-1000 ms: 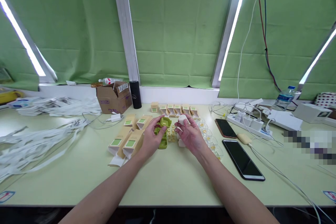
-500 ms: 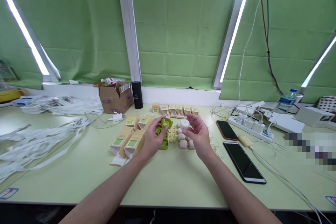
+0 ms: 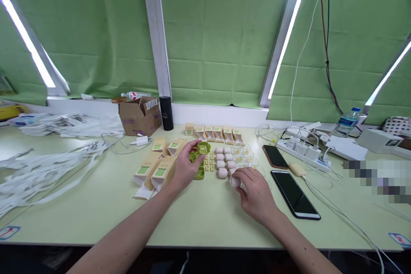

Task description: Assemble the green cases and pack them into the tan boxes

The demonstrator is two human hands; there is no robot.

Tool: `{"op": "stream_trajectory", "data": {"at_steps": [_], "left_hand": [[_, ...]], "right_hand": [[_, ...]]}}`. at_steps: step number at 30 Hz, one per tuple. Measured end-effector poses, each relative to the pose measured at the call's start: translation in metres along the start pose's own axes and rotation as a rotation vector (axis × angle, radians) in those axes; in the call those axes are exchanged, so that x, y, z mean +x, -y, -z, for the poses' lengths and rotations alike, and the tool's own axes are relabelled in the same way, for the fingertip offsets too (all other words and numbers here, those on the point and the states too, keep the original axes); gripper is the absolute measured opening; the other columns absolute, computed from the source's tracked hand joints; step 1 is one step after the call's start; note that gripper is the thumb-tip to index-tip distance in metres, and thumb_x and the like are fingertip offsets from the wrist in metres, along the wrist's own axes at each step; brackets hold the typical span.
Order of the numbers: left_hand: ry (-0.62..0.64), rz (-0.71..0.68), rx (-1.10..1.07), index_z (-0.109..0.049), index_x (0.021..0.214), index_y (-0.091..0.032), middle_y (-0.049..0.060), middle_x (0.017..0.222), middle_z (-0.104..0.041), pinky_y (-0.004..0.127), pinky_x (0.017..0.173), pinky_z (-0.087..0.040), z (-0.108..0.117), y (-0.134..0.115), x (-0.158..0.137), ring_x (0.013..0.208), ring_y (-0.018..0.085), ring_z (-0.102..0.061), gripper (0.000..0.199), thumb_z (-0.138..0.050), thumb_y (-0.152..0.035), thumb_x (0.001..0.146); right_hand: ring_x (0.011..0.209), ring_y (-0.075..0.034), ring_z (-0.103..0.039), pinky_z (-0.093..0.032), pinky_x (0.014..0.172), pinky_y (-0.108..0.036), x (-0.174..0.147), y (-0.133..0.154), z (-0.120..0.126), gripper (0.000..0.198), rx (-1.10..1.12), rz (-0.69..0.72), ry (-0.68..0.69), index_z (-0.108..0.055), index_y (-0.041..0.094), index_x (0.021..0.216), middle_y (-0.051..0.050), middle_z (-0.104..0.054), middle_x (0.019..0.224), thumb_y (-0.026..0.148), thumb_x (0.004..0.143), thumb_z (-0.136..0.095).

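My left hand (image 3: 187, 163) is closed around a small olive-green open case (image 3: 203, 148), its hollow inside facing up. Beneath and beside that hand lie more green cases (image 3: 199, 174) of the same kind. My right hand (image 3: 253, 188) pinches a small white rounded case (image 3: 235, 181) at the near end of the pale pink cases (image 3: 222, 173), which stand in two columns. Little yellow pieces (image 3: 209, 163) sit in rows between the green and pink groups. Clear rounded plastic pieces with yellow centres (image 3: 246, 159) lie to the right, partly behind my right hand.
Opened beige boxes (image 3: 163, 172) lie left of my left hand, and a row of smaller ones (image 3: 218, 134) runs behind. Two phones (image 3: 295, 194), a power strip (image 3: 303, 153) and loose cables are at right. White straps (image 3: 61, 171), a cardboard box (image 3: 140, 119) and a black cylinder (image 3: 166, 113) occupy the left.
My right hand has moved down and towards me with the white case, from above the pink cases to their near right end. My left hand keeps its hold on the green case.
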State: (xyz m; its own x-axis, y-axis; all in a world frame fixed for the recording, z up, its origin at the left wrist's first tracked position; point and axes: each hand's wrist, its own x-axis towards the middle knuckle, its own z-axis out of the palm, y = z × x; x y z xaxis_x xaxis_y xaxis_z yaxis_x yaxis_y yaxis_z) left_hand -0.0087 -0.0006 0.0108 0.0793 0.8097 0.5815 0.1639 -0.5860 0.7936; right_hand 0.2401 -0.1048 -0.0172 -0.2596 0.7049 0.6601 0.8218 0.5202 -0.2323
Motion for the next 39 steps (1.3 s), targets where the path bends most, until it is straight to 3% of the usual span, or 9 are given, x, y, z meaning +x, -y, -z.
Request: {"op": "stream_trajectory", "data": {"at_steps": [12, 24, 31, 35, 39], "left_hand": [[0.005, -0.017, 0.016, -0.065, 0.133, -0.023, 0.011, 0.127, -0.069, 0.043, 0.103, -0.055, 0.001, 0.0, -0.001, 0.11, 0.025, -0.065, 0.048, -0.076, -0.036, 0.089], [-0.007, -0.012, 0.033, -0.066, 0.133, -0.023, 0.011, 0.128, -0.07, 0.042, 0.102, -0.055, 0.001, 0.001, -0.001, 0.109, 0.025, -0.066, 0.048, -0.076, -0.037, 0.088], [0.004, 0.009, 0.028, -0.066, 0.133, -0.022, 0.011, 0.127, -0.07, 0.045, 0.104, -0.056, 0.001, -0.001, -0.001, 0.111, 0.026, -0.066, 0.05, -0.077, -0.038, 0.087], [0.005, 0.019, 0.008, -0.065, 0.134, -0.022, 0.012, 0.129, -0.07, 0.046, 0.105, -0.056, 0.001, -0.002, -0.001, 0.113, 0.027, -0.066, 0.051, -0.077, -0.037, 0.087], [0.028, 0.028, -0.075, -0.065, 0.133, -0.022, 0.012, 0.13, -0.07, 0.047, 0.109, -0.055, 0.0, -0.004, -0.001, 0.118, 0.027, -0.067, 0.05, -0.078, -0.033, 0.086]], "right_hand": [[0.102, -0.029, -0.07, -0.043, 0.102, -0.047, -0.005, -0.003, -0.013, 0.047, -0.092, 0.005, 0.076, -0.062, 0.021, 0.111, -0.01, -0.075, 0.114, -0.004, 0.071, -0.055], [0.1, -0.029, -0.069, -0.045, 0.101, -0.046, -0.005, -0.006, -0.017, 0.048, -0.167, 0.089, 0.064, -0.067, 0.02, 0.108, -0.011, -0.076, 0.108, -0.007, 0.072, -0.053], [0.106, -0.032, -0.067, -0.048, 0.1, -0.05, -0.006, -0.005, -0.018, 0.052, -0.184, 0.089, 0.077, -0.07, 0.018, 0.115, -0.015, -0.075, 0.118, -0.006, 0.072, -0.053], [0.109, -0.032, -0.067, -0.05, 0.102, -0.052, -0.007, -0.006, -0.015, 0.056, -0.133, 0.082, 0.048, -0.068, 0.018, 0.124, -0.015, -0.074, 0.123, -0.004, 0.075, -0.053], [0.114, -0.032, -0.067, -0.052, 0.102, -0.053, -0.002, -0.01, -0.006, 0.052, -0.03, 0.039, -0.096, -0.064, 0.021, 0.132, -0.014, -0.073, 0.126, 0.001, 0.084, -0.053]]}}
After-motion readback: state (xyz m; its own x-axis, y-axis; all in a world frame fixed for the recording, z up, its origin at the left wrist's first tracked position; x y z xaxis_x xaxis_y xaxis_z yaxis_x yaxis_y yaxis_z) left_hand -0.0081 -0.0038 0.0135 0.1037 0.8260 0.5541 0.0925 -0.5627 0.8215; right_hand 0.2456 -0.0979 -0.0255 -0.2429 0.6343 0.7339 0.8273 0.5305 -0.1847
